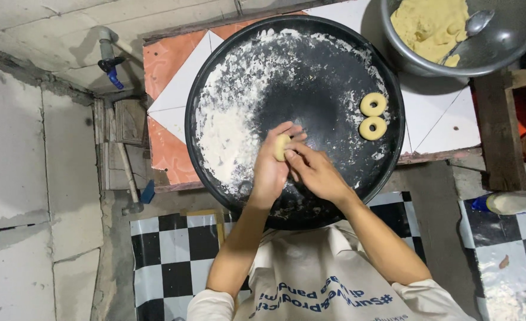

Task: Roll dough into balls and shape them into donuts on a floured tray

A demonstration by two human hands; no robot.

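Observation:
A small pale lump of dough point(281, 147) sits between the fingers of both hands over the middle of a big round black tray point(334, 65). My left hand point(270, 169) cups it from the left, while my right hand point(316, 171) pinches it from the right. White flour point(230, 119) is spread over the tray's left half. Two ring-shaped dough pieces point(373, 116) lie side by side near the tray's right rim.
At the top right stands a metal bowl point(512, 41) with yellow dough point(426, 24) and a spoon point(471, 30) in it. The tray rests on an orange-and-white tiled counter point(171, 65). A pipe with a blue tap point(112, 68) runs along the concrete wall at left. Below is checkered flooring point(174, 255).

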